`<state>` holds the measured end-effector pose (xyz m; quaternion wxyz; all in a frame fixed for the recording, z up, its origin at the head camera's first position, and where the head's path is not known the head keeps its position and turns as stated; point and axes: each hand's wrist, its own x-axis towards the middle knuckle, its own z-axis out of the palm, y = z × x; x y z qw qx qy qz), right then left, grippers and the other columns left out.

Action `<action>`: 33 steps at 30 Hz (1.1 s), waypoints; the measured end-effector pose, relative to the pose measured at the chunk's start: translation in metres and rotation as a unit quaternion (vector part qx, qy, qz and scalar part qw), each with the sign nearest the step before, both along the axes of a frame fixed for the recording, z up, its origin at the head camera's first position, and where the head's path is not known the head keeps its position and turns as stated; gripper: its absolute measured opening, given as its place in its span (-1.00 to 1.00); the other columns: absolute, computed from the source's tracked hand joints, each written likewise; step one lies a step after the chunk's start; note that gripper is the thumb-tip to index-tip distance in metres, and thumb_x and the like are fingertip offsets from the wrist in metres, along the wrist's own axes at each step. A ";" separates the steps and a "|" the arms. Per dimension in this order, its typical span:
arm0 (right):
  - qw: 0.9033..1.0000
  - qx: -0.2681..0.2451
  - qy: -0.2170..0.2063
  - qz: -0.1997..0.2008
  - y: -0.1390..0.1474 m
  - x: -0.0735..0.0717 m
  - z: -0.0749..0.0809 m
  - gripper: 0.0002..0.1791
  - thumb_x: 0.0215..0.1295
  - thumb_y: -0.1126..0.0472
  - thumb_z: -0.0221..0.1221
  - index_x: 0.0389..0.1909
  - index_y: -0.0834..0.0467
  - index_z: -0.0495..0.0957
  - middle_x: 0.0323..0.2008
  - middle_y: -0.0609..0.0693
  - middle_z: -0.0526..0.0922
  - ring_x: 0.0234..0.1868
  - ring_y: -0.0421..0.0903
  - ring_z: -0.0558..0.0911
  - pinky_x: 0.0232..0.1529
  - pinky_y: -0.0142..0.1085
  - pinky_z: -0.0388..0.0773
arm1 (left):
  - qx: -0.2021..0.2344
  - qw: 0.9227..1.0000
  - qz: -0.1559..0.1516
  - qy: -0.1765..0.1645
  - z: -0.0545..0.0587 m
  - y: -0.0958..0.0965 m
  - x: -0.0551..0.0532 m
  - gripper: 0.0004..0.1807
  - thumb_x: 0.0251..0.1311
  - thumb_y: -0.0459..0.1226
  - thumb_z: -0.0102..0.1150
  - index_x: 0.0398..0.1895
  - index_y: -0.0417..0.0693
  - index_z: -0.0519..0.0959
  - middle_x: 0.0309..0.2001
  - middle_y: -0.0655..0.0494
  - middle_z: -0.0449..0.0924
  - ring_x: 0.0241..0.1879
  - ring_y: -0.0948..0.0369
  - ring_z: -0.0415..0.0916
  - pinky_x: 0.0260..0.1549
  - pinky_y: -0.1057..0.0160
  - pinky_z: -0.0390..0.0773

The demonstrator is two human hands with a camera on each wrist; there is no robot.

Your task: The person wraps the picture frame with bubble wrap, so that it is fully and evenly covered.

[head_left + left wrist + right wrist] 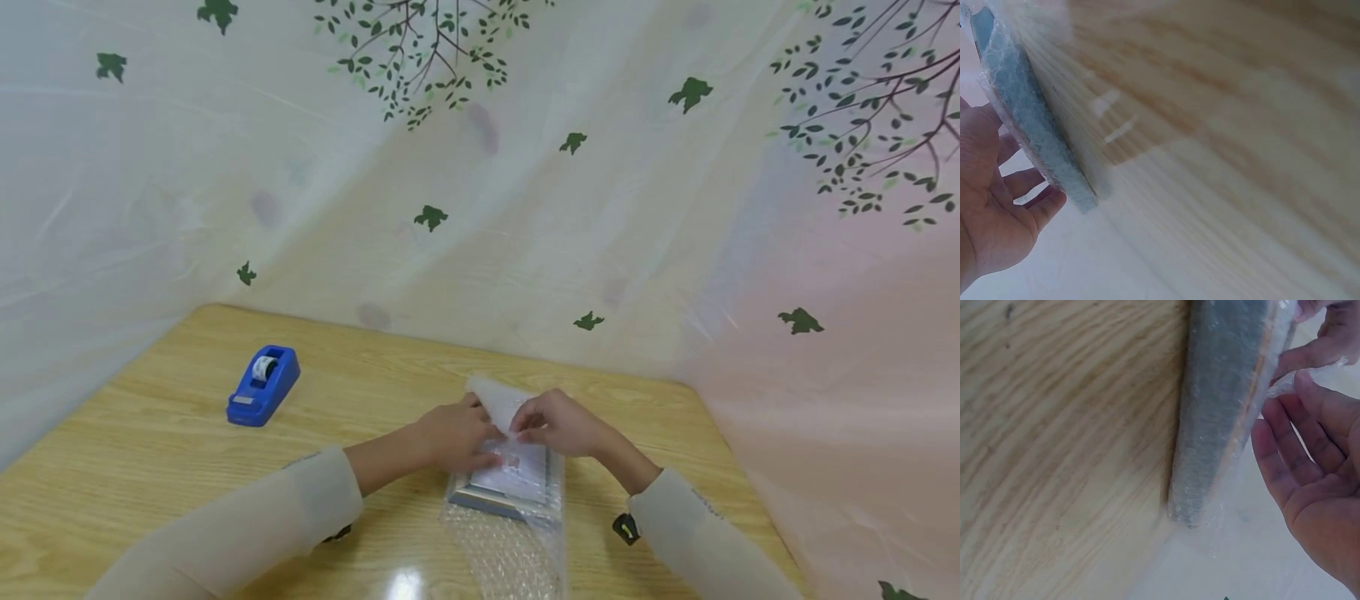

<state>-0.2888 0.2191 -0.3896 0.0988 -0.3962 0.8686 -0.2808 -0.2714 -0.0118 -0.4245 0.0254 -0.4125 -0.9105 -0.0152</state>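
Observation:
A picture frame (487, 501) with a silvery edge lies on the table, partly covered by clear bubble wrap (510, 554). My left hand (459, 435) rests on top of the frame with its fingers spread over the wrap. At the far part of the frame, my right hand (558, 422) pinches an edge of the bubble wrap between thumb and fingers. In the right wrist view the right hand (1325, 450) is beside the wrapped frame side (1222, 406), a fold of wrap at its thumb tip. The left wrist view has the left hand (1004, 187) along the frame's wrapped side (1035, 112).
A blue tape dispenser (264, 387) with a roll of tape stands at the left on the wooden table (360, 367). A loose length of bubble wrap extends toward the near edge. A pale curtain (510, 250) printed with leaves hangs behind the table.

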 end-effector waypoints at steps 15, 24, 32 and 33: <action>0.990 0.086 0.102 0.048 -0.006 0.000 -0.009 -0.91 0.27 0.38 0.36 -0.26 0.17 0.77 -0.27 -0.05 0.78 -0.18 -0.22 0.71 -0.08 -0.35 0.65 | 0.084 0.989 -0.089 -0.077 0.015 -0.026 -0.017 -0.79 0.23 -0.14 0.36 -0.17 -0.05 0.74 -0.18 0.18 0.74 -0.01 0.15 0.59 0.07 0.23 0.55; 0.986 0.092 0.131 0.038 -0.004 0.003 -0.009 -0.94 0.26 0.32 0.39 -0.31 0.11 0.78 -0.32 -0.08 0.77 -0.23 -0.23 0.71 -0.11 -0.31 0.66 | 0.157 0.985 0.001 -0.067 0.026 -0.037 -0.027 -0.12 -0.05 0.01 0.63 0.30 -0.13 0.43 0.21 -0.07 0.44 0.21 -0.02 0.38 0.10 0.03 0.56; 0.981 0.084 0.167 0.056 -0.007 0.008 -0.011 -0.94 0.22 0.34 0.40 -0.32 0.12 0.78 -0.32 -0.11 0.79 -0.24 -0.23 0.72 -0.10 -0.29 0.66 | 0.087 0.983 0.013 -0.163 0.025 -0.030 -0.056 0.38 -0.21 0.08 0.70 0.59 -0.29 0.05 0.55 -0.31 0.06 0.55 -0.17 0.00 0.51 -0.06 0.07; 0.980 0.082 0.169 0.058 -0.007 0.008 -0.012 -0.93 0.22 0.35 0.40 -0.32 0.12 0.78 -0.32 -0.10 0.79 -0.25 -0.23 0.72 -0.11 -0.29 0.66 | 0.084 0.981 0.012 -0.175 0.024 -0.030 -0.059 0.39 -0.22 0.08 0.70 0.58 -0.31 0.05 0.55 -0.30 0.08 0.55 -0.15 0.02 0.51 -0.04 0.07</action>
